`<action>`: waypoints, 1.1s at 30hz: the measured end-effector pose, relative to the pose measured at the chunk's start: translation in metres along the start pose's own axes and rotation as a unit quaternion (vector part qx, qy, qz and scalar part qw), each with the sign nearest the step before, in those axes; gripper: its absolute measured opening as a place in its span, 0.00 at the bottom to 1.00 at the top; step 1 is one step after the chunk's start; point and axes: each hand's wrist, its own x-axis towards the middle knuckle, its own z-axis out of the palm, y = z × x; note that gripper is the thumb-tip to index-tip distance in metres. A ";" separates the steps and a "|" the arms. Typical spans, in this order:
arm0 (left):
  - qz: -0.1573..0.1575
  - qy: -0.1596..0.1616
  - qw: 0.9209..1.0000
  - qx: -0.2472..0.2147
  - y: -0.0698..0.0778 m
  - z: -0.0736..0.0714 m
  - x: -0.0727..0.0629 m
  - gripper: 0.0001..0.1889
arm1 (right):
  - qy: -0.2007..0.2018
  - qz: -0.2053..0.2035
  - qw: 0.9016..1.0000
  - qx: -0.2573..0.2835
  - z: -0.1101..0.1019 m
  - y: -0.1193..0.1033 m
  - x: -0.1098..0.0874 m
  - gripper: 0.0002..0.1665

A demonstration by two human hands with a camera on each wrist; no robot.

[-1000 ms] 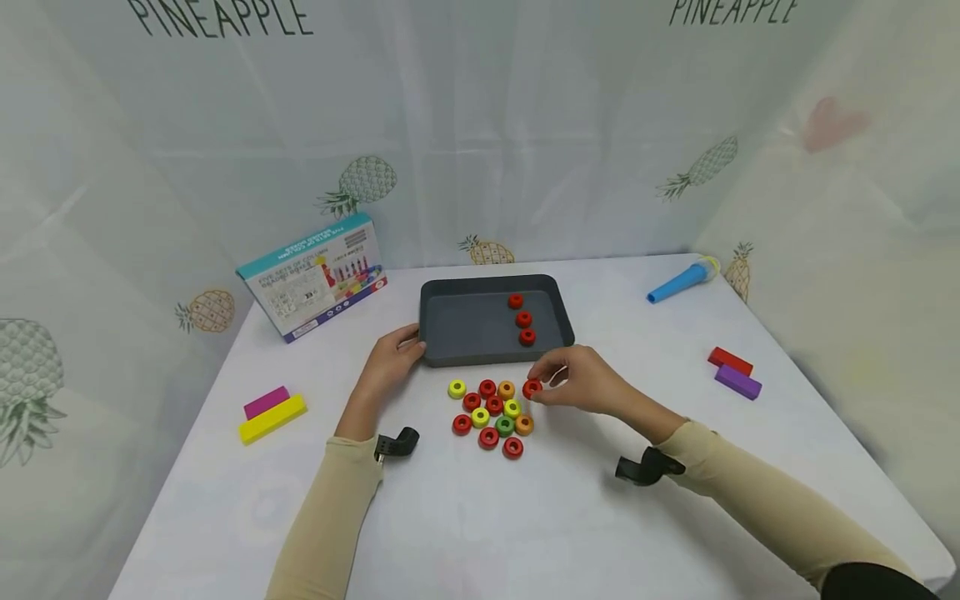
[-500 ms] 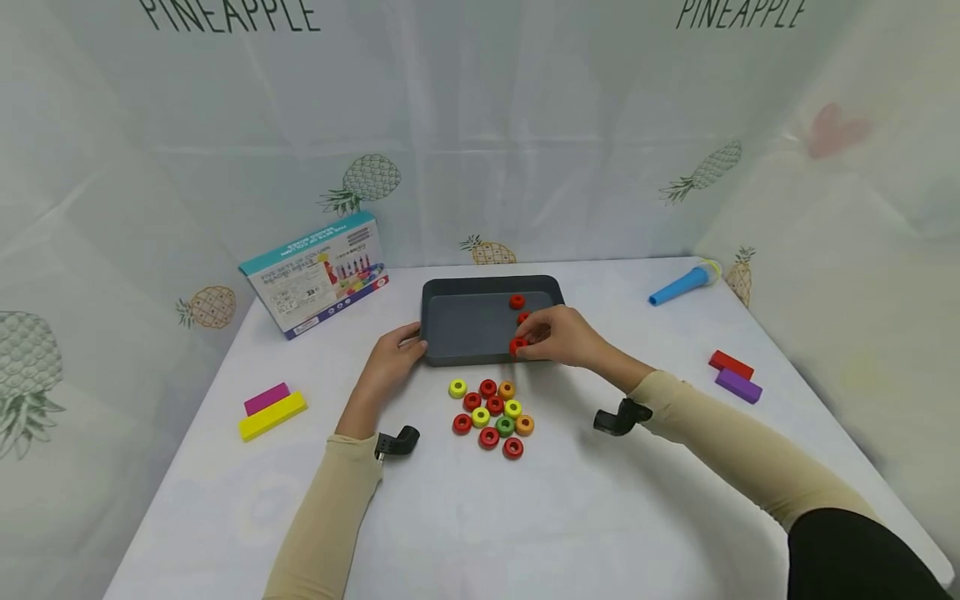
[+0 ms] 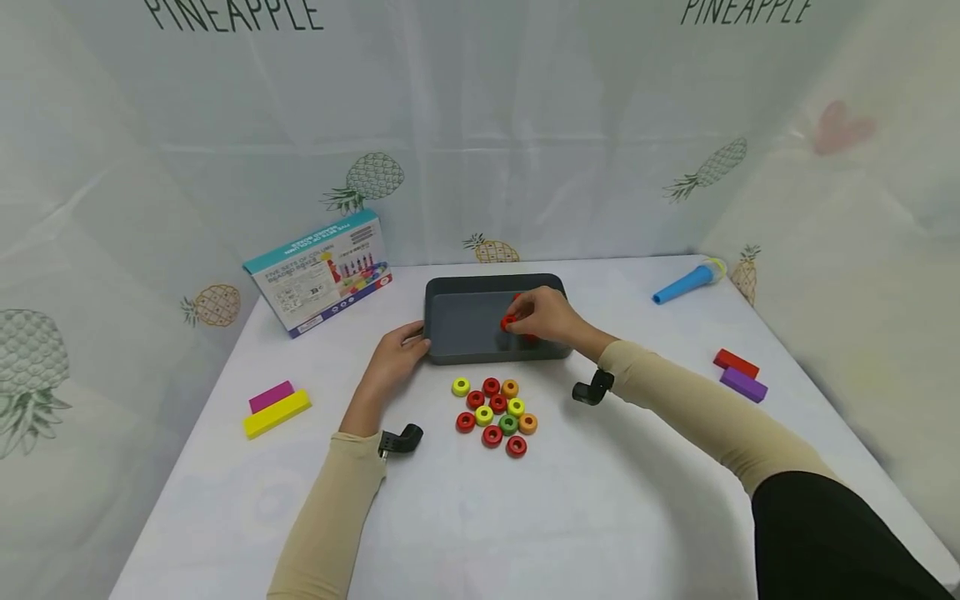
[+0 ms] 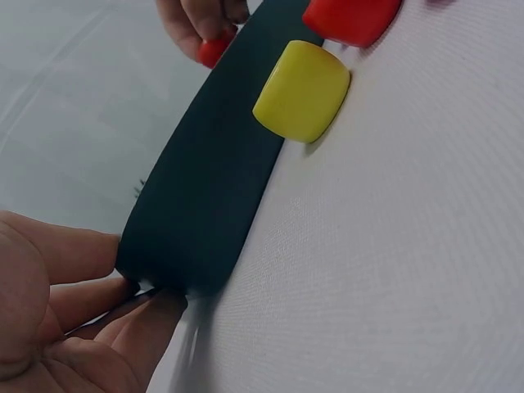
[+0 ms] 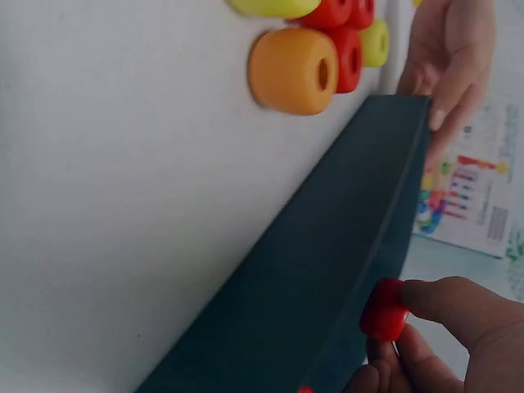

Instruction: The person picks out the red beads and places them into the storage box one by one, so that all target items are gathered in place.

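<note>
While the right hand (image 3: 550, 317) pinches a red bead (image 3: 507, 323) over the tray (image 3: 461, 321), I'd treat that bead as light and stiff, with a glossy shell that looks slick enough to skid under a dry fingertip. Judging by the orange bead (image 5: 286, 74) on the tabletop (image 3: 420, 533), which is drilled through and rounded on its sides, I'd expect the red one to roll if let go on its curve and to sit steadily on a flat end. It seems sturdy, so a firm squeeze should do no harm; for a hold I'd want thumb and fingertips on opposite sides, pressing through the middle, because an off-centre pinch could squirt it away. From my feeds I can't tell whether its underside touches the tray floor, as the tray wall and the fingers get in the way. The left hand (image 3: 395, 350) is clamped on the tray's near left corner, thumb against the wall; the tray looks rigid and smooth, and I'd guess it could slide without that grip.
</note>
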 end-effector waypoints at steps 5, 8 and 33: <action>-0.004 -0.001 1.000 0.011 0.002 0.002 0.001 0.27 | -0.011 0.017 1.000 -0.011 0.005 0.007 0.008 0.15; -0.003 -0.001 1.000 0.014 0.003 0.003 0.002 0.27 | -0.015 0.022 1.000 -0.017 0.008 0.011 0.012 0.15; -0.011 0.005 1.000 0.018 -0.001 0.000 0.002 0.28 | -0.026 0.007 0.999 -0.021 0.011 0.010 0.011 0.17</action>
